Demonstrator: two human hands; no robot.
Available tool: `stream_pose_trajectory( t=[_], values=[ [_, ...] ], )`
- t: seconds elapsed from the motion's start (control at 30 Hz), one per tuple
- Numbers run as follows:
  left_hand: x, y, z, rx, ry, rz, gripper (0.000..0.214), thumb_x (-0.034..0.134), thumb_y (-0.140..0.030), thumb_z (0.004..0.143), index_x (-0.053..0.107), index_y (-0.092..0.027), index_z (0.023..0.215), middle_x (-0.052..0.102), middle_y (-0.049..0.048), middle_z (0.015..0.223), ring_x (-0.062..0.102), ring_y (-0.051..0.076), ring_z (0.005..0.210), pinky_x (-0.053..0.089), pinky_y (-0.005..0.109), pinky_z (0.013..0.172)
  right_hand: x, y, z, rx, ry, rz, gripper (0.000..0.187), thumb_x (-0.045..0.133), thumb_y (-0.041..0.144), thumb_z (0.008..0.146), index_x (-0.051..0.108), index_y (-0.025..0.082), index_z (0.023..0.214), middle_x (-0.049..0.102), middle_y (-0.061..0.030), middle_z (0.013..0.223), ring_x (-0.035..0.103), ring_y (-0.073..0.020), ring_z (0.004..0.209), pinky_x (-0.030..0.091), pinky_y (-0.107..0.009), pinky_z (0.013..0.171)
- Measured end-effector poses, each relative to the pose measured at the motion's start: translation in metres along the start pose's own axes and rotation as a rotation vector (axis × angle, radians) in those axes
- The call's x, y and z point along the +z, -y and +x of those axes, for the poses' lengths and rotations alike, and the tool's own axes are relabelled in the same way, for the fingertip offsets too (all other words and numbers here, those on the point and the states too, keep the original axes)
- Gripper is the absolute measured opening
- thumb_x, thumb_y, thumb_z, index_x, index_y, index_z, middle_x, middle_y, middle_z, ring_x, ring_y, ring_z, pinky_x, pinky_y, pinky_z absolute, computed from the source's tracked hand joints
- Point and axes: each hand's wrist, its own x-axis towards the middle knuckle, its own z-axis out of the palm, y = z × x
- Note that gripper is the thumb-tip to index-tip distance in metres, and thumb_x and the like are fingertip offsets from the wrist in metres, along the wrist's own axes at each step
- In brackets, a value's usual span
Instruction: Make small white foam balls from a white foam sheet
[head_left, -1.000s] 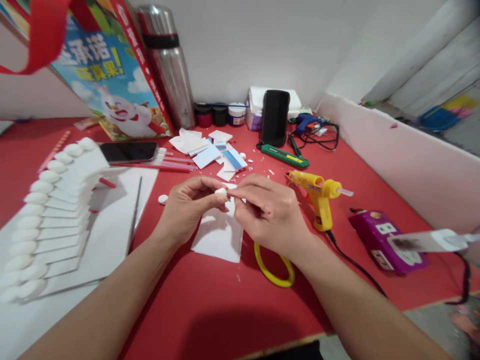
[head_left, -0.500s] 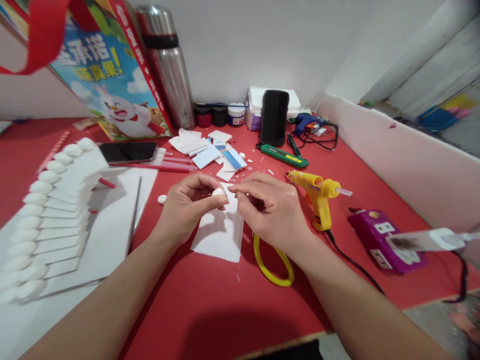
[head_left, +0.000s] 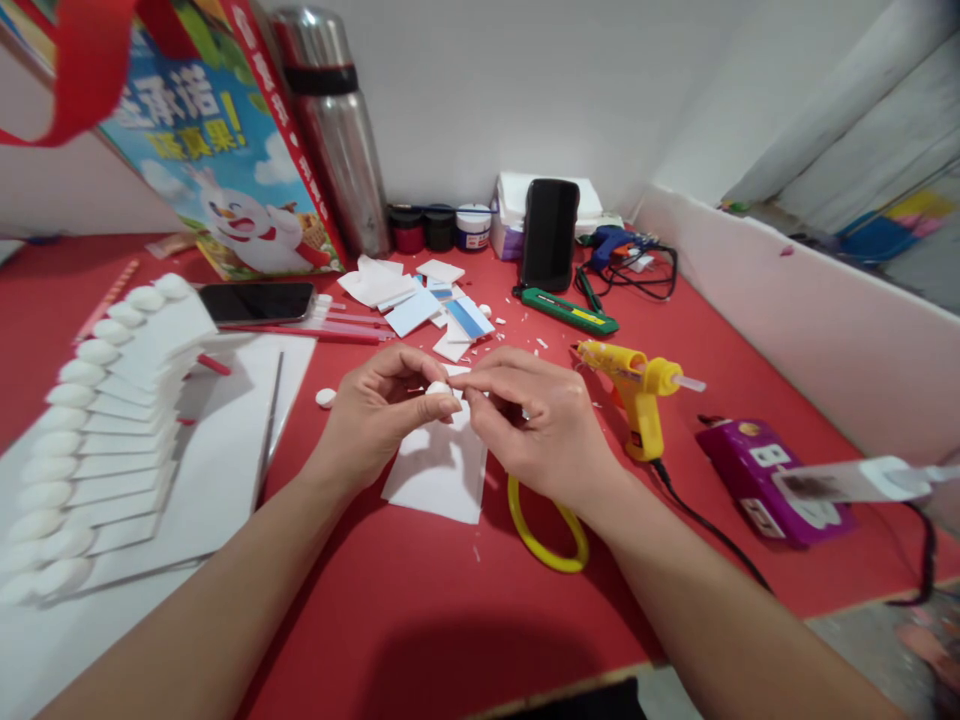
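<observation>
A small white rounded piece (head_left: 438, 388) is pinched between the thumb and fingers of my left hand (head_left: 367, 410). My right hand (head_left: 536, 415) is closed in a pinch, its index fingertip against or very near the right side of that piece; whatever the fingers hold is hidden. Both hands are above a white sheet (head_left: 439, 475) on the red table. A similar white piece (head_left: 325, 398) lies beside my left wrist. Farther left, a curved, stepped structure of white boards (head_left: 120, 445) has a row of white rounded pieces (head_left: 56, 443) along its outer edge.
Cut card scraps (head_left: 412, 310) lie beyond my hands, with a green utility knife (head_left: 568, 311) to their right. A yellow glue gun (head_left: 637, 395), a yellow ring (head_left: 551, 550) and a purple box (head_left: 772, 480) are at the right. A steel flask (head_left: 341, 150) and phone (head_left: 259, 303) stand and lie back left.
My right hand has shifted slightly left, bringing its index fingertip up to the white piece. My left hand keeps its pinch on it, almost unmoved.
</observation>
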Motion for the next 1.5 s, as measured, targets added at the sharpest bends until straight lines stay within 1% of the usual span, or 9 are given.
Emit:
stream_pose_trajectory(
  t=[0.13, 0.3, 0.4, 0.57, 0.73, 0.97, 1.13, 1.3, 1.5],
  values=[
    [-0.0015, 0.0037, 0.0007, 0.019, 0.006, -0.009, 0.022, 0.086, -0.015, 0.07, 0.07, -0.02, 0.084, 0.069, -0.0014, 0.081, 0.067, 0.012, 0.069, 0.056, 0.022, 0.065, 0.0008, -0.0026, 0.0, -0.019, -0.024, -0.006, 0.022, 0.055, 0.015, 0.091, 0.077, 0.014, 0.092, 0.071, -0.0083, 0.086, 0.063, -0.0134, 0.071, 0.05, -0.027, 0.063],
    [-0.0014, 0.004, 0.0011, 0.054, 0.012, 0.001, 0.023, 0.085, -0.013, 0.07, 0.071, -0.02, 0.087, 0.069, -0.0013, 0.082, 0.066, 0.011, 0.07, 0.057, 0.022, 0.066, 0.001, -0.0041, 0.0004, -0.01, -0.042, -0.004, 0.022, 0.056, 0.015, 0.09, 0.077, 0.013, 0.094, 0.071, -0.0077, 0.084, 0.062, -0.0124, 0.067, 0.048, -0.026, 0.06],
    [-0.0015, 0.003, 0.0007, 0.065, 0.019, 0.011, 0.021, 0.085, -0.014, 0.072, 0.07, -0.021, 0.086, 0.068, -0.0013, 0.081, 0.066, 0.011, 0.07, 0.057, 0.022, 0.066, 0.001, -0.0037, 0.0007, -0.002, -0.038, 0.006, 0.022, 0.056, 0.015, 0.09, 0.077, 0.015, 0.093, 0.071, -0.0069, 0.085, 0.063, -0.0124, 0.068, 0.049, -0.026, 0.06],
    [-0.0022, 0.0026, 0.0005, 0.056, 0.038, 0.005, 0.021, 0.085, -0.013, 0.072, 0.07, -0.021, 0.085, 0.068, -0.0015, 0.083, 0.065, 0.01, 0.072, 0.056, 0.02, 0.067, 0.0006, -0.0033, 0.0005, 0.005, -0.021, 0.01, 0.022, 0.056, 0.015, 0.09, 0.077, 0.016, 0.092, 0.071, -0.0068, 0.085, 0.064, -0.0133, 0.07, 0.05, -0.028, 0.063],
    [-0.0027, 0.0036, 0.0004, 0.033, 0.045, 0.001, 0.022, 0.084, -0.012, 0.072, 0.069, -0.021, 0.086, 0.068, -0.0016, 0.085, 0.064, 0.009, 0.072, 0.056, 0.019, 0.068, 0.0005, -0.0031, 0.0002, -0.016, -0.026, 0.03, 0.021, 0.056, 0.015, 0.09, 0.077, 0.014, 0.093, 0.07, -0.0072, 0.085, 0.062, -0.0123, 0.068, 0.049, -0.026, 0.06],
    [-0.0026, 0.0048, 0.001, 0.095, 0.021, 0.029, 0.02, 0.082, -0.012, 0.075, 0.069, -0.021, 0.086, 0.068, -0.0013, 0.083, 0.066, 0.011, 0.071, 0.056, 0.023, 0.067, 0.0012, -0.0029, -0.0003, -0.023, -0.012, 0.029, 0.021, 0.055, 0.013, 0.09, 0.076, 0.013, 0.091, 0.068, -0.0067, 0.082, 0.06, -0.0113, 0.066, 0.047, -0.025, 0.059],
    [-0.0028, 0.0044, 0.0023, 0.114, 0.021, 0.046, 0.019, 0.083, -0.012, 0.074, 0.07, -0.021, 0.085, 0.069, -0.0016, 0.081, 0.067, 0.012, 0.071, 0.056, 0.024, 0.067, 0.0003, -0.0025, 0.0003, -0.059, -0.008, -0.012, 0.021, 0.055, 0.011, 0.089, 0.075, 0.012, 0.086, 0.068, -0.0082, 0.082, 0.06, -0.0126, 0.067, 0.047, -0.027, 0.06],
    [-0.0033, 0.0042, 0.002, 0.105, 0.034, 0.055, 0.019, 0.082, -0.012, 0.075, 0.07, -0.022, 0.086, 0.069, -0.0011, 0.08, 0.066, 0.013, 0.07, 0.055, 0.024, 0.065, -0.0008, -0.0025, 0.0004, -0.079, -0.009, -0.046, 0.02, 0.055, 0.01, 0.089, 0.075, 0.011, 0.087, 0.069, -0.0093, 0.085, 0.063, -0.0136, 0.07, 0.049, -0.027, 0.061],
    [-0.0032, 0.0042, 0.0009, 0.096, 0.047, 0.046, 0.02, 0.083, -0.011, 0.074, 0.071, -0.022, 0.086, 0.069, -0.0008, 0.08, 0.066, 0.012, 0.07, 0.055, 0.023, 0.065, -0.0029, -0.0048, 0.0, -0.175, -0.004, -0.134, 0.02, 0.055, 0.013, 0.089, 0.075, 0.013, 0.089, 0.072, -0.0091, 0.09, 0.068, -0.0163, 0.078, 0.054, -0.029, 0.07]
  ],
)
